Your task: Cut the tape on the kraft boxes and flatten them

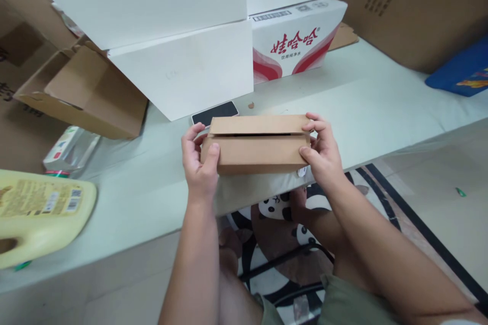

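Observation:
Between my two hands is a small brown cardboard box (263, 151), level and just above the front part of the table. Its top flaps lie folded in, with a narrow dark gap between them. My left hand (201, 157) grips the left end, thumb on the near flap. At the right end my right hand (321, 148) is closed on the box, the thumb pressing the near flap and fingers on the far flap. Behind the box, a dark flat device with a white rim (215, 112), perhaps a phone, lies partly hidden.
Large white boxes (183, 73) and a white-and-red water carton (295, 43) stand at the back of the table (366, 106). An open brown box (95, 86), a clear package (72, 150) and a yellow jug (46, 213) are left. A blue box (463, 71) sits right.

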Demonstrator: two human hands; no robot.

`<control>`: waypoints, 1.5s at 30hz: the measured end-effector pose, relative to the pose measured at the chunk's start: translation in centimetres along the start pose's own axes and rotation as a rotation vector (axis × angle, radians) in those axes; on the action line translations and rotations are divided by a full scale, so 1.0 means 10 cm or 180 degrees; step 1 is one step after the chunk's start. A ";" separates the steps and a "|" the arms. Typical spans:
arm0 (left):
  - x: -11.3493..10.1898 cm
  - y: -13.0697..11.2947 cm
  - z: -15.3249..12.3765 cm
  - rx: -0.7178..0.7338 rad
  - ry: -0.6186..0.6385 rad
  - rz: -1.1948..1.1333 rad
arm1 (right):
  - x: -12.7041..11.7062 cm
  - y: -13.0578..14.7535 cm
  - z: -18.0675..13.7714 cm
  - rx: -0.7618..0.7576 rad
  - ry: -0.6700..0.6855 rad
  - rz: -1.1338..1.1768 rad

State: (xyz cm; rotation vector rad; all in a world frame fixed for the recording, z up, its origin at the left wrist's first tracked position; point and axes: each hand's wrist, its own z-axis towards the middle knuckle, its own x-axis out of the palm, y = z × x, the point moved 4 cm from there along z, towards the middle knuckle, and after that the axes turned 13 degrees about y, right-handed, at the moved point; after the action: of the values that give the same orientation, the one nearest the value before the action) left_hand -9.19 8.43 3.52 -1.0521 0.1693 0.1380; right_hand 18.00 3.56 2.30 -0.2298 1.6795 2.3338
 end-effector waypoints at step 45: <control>-0.12 0.09 0.06 -0.0477 -0.0119 0.0007 | 0.12 -0.17 -0.02 0.0185 0.0464 0.0367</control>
State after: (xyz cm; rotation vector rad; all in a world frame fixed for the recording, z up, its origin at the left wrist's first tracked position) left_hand -10.52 9.36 3.33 -1.1977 0.1275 0.1742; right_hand 17.34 3.98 0.33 -0.3062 1.8728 2.3980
